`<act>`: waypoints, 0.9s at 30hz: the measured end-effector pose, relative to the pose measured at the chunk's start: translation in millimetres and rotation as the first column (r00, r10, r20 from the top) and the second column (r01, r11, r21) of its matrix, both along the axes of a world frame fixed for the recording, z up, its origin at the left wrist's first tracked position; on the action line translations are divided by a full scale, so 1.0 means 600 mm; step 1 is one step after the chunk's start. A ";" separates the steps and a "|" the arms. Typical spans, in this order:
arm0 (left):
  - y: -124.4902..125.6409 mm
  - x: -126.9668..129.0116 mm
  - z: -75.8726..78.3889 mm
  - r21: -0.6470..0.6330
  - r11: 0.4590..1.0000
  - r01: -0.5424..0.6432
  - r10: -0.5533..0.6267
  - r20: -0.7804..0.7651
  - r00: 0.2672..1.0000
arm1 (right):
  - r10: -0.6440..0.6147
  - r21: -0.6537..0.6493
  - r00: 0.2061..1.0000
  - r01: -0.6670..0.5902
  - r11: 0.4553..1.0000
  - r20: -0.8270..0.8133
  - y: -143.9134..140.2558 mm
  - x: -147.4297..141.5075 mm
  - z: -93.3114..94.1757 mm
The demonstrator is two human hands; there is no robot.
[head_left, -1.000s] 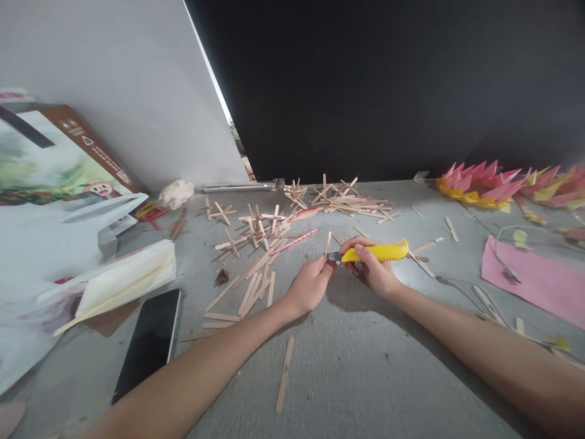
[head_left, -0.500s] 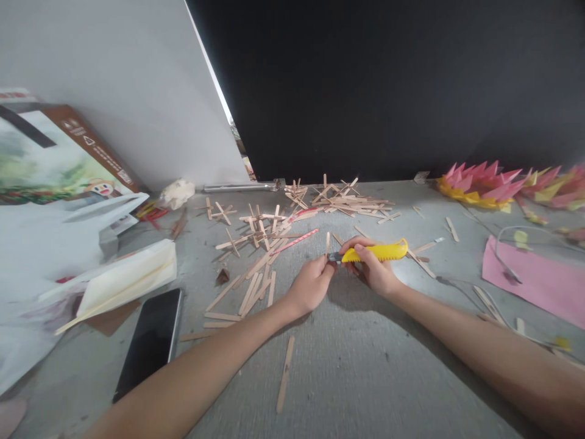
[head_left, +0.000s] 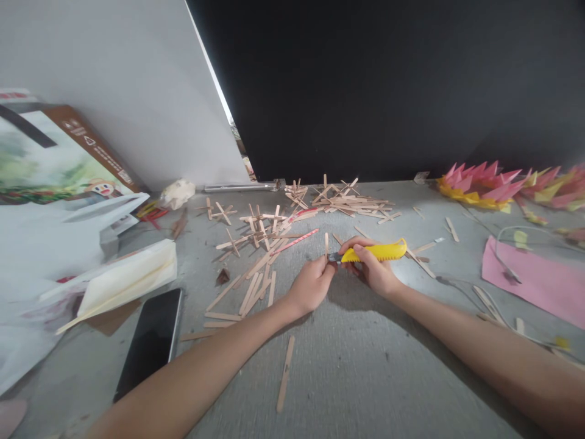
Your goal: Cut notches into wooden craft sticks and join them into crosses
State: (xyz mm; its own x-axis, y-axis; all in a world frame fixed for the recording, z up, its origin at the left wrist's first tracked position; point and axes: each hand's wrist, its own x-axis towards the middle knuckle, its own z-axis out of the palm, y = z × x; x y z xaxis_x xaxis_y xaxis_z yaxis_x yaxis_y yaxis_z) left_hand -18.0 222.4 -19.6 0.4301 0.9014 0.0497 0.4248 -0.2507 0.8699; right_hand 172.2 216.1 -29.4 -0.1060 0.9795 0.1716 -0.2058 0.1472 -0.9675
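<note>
My left hand (head_left: 313,282) is closed on a wooden craft stick (head_left: 326,243), whose upper end stands out above the fingers; the rest is hidden in the grip. In my right hand (head_left: 369,266) is a yellow box cutter (head_left: 375,251), held sideways with its handle pointing right. Its blade end meets the stick beside my left thumb. The two hands touch or nearly touch at that spot. Beyond them lie many loose craft sticks (head_left: 258,286), some joined into crosses (head_left: 223,213). A single stick (head_left: 286,373) lies on the floor between my forearms.
A black phone (head_left: 150,341) lies by my left forearm, near white plastic bags (head_left: 41,256) and a printed box (head_left: 68,158). Pink-and-yellow folded paper pieces (head_left: 484,186), a pink sheet (head_left: 530,274) and a pale cable (head_left: 493,305) are to the right. A black panel (head_left: 402,91) stands behind.
Almost nothing differs. The box cutter and the stick's tip have shifted very slightly to the left; both hands keep their grip.
</note>
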 end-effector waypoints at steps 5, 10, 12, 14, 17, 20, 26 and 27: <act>0.000 -0.001 -0.003 0.007 1.000 -0.003 0.003 0.004 1.000 | 0.011 -0.009 1.000 -0.011 1.000 -0.018 -0.001 -0.001 0.002; 0.001 -0.003 -0.010 0.021 1.000 -0.012 0.012 -0.003 1.000 | 0.019 -0.006 1.000 -0.019 1.000 -0.014 -0.002 -0.001 0.004; 0.001 -0.003 -0.009 0.016 1.000 -0.010 0.010 -0.008 1.000 | 0.022 -0.007 1.000 -0.022 1.000 -0.002 -0.002 0.000 0.004; 0.000 -0.002 -0.006 0.010 1.000 -0.004 0.004 -0.005 1.000 | 0.029 -0.007 0.999 -0.029 1.000 0.014 0.000 0.000 0.002; -0.001 0.000 0.000 0.001 1.000 -0.003 0.003 0.003 1.000 | 0.036 -0.003 0.998 -0.036 0.999 0.042 0.002 0.000 0.002; -0.001 0.001 0.002 0.004 1.000 -0.003 0.003 0.005 1.000 | 0.041 0.002 0.998 -0.041 0.999 0.037 0.001 0.000 0.002; 0.000 0.000 -0.001 0.007 1.000 0.002 -0.002 0.001 1.000 | 0.055 0.019 0.998 -0.055 0.998 0.001 0.001 0.001 0.003; 0.000 0.000 -0.001 0.009 1.000 0.002 -0.002 -0.003 1.000 | 0.059 0.020 0.998 -0.059 0.998 -0.003 0.001 0.001 0.003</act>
